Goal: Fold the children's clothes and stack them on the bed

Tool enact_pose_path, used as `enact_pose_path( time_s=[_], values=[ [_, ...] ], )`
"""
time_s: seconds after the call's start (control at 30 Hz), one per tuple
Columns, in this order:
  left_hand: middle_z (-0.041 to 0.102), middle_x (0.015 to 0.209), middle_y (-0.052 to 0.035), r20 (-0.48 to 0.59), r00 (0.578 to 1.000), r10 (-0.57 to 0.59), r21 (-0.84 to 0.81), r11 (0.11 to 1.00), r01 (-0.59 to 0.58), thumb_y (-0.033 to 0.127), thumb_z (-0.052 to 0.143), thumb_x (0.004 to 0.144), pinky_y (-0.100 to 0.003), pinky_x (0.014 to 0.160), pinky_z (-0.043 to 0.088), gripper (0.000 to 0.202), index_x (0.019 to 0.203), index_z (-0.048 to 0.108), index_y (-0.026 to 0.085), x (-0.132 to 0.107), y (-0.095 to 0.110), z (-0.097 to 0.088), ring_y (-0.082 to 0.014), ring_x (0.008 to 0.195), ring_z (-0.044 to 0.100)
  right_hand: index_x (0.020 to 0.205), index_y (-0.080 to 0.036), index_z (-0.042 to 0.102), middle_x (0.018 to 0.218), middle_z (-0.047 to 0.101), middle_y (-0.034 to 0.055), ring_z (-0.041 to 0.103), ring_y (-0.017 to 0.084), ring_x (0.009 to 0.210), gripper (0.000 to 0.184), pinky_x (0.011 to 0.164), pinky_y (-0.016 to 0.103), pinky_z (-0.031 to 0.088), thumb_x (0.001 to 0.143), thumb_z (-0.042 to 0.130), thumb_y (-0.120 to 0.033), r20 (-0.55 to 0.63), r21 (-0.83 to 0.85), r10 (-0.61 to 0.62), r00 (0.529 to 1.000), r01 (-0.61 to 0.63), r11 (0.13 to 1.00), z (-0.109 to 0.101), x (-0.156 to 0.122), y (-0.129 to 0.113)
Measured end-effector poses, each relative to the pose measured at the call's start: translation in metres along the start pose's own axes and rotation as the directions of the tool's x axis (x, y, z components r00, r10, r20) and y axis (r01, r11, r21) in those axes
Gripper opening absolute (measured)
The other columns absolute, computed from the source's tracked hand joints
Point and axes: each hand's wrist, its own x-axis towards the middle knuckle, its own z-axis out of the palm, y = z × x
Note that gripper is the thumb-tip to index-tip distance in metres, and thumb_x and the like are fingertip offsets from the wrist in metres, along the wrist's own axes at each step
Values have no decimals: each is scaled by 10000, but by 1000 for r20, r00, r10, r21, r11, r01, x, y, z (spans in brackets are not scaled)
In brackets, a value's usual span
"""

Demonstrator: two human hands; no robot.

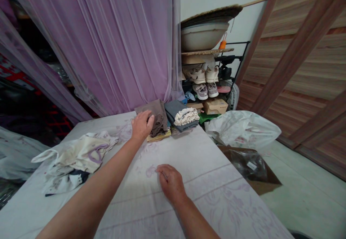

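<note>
My left hand reaches to the far end of the bed and rests on a stack of folded brown clothes, fingers curled over its near edge. My right hand lies knuckles-up on the white patterned sheet, fingers curled under against the cloth; whether it pinches anything is hidden. Right of the brown stack sits a folded grey-blue garment with a cream frilled piece on top. A loose heap of white and cream clothes lies at the left of the bed.
A purple net curtain hangs behind the bed. A shoe rack with shoes, boxes and a large basin stands at the back. A white plastic bag and an open cardboard box sit on the floor at right, by a wooden wall.
</note>
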Motion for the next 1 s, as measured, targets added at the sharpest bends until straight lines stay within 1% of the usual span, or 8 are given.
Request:
enact_pose_path(
  time_s=[0.1, 0.23, 0.33, 0.43, 0.53, 0.67, 0.83, 1.0],
  values=[
    [460, 1490, -67, 121, 993, -6, 69, 998, -2, 466, 364, 942, -570, 1109, 268, 489, 1367, 533, 291, 11, 2, 18, -333, 1401, 346, 901, -228, 729, 943, 742, 36, 668, 171, 912, 334, 878, 302, 511, 763, 460, -88, 9, -16, 2, 1000, -2, 1000, 0, 0, 0],
    [432, 1509, -68, 342, 939, -42, 126, 992, -2, 527, 415, 913, -667, 1100, 190, 494, 1359, 536, 353, 13, 4, 50, -379, 1413, 311, 904, -232, 725, 924, 739, 27, 662, 170, 889, 325, 860, 295, 509, 771, 462, -96, 22, -31, 8, 1000, -8, 999, 0, 0, 0],
    [403, 1527, -77, 330, 943, -44, 134, 991, 0, 547, 433, 902, -684, 1106, 137, 509, 1357, 543, 346, 11, 5, 61, -392, 1435, 252, 904, -227, 724, 911, 736, 30, 660, 175, 881, 317, 853, 299, 508, 779, 461, -101, 29, -33, 9, 1000, -8, 999, 0, -1, 0],
    [441, 1502, -78, 308, 951, -38, 54, 998, 22, 542, 434, 909, -692, 1098, 162, 485, 1327, 568, 337, 9, 0, 57, -377, 1423, 288, 898, -228, 726, 900, 734, 30, 662, 174, 879, 313, 850, 296, 509, 788, 455, -115, 21, 1, 17, 1000, -17, 1000, -1, -1, 0],
    [469, 1481, -85, 210, 978, 13, -69, 998, 2, 480, 387, 950, -591, 1123, 259, 461, 1326, 566, 283, -3, -18, 45, -294, 1401, 359, 884, -215, 727, 892, 734, 39, 669, 173, 868, 314, 828, 288, 514, 794, 437, -130, 2, 60, 24, 1000, -24, 998, -3, 0, 0],
    [495, 1451, -125, 55, 996, 68, -58, 996, -64, 397, 435, 941, -456, 1129, 344, 451, 1331, 549, 200, -53, -64, 28, -237, 1357, 432, 855, -215, 728, 873, 735, 48, 676, 180, 851, 300, 797, 289, 517, 820, 431, -190, -13, 76, 33, 999, -32, 997, -5, 1, 2],
    [560, 1385, -136, 137, 988, 66, 87, 993, -78, 331, 489, 906, -462, 1113, 384, 389, 1252, 611, 199, -150, -118, 12, -266, 1313, 490, 859, -212, 734, 883, 745, 59, 689, 190, 838, 303, 766, 294, 531, 821, 438, -268, -5, 64, 35, 999, -35, 997, -4, 3, 7],
    [622, 1313, -111, 209, 977, 42, 125, 990, -70, 306, 450, 914, -446, 1099, 414, 376, 1223, 641, 208, -208, -127, 2, -251, 1256, 546, 850, -204, 736, 877, 748, 74, 691, 198, 805, 328, 725, 304, 541, 814, 429, -315, -21, 50, 35, 999, -34, 998, -4, 3, 9]
  ],
)
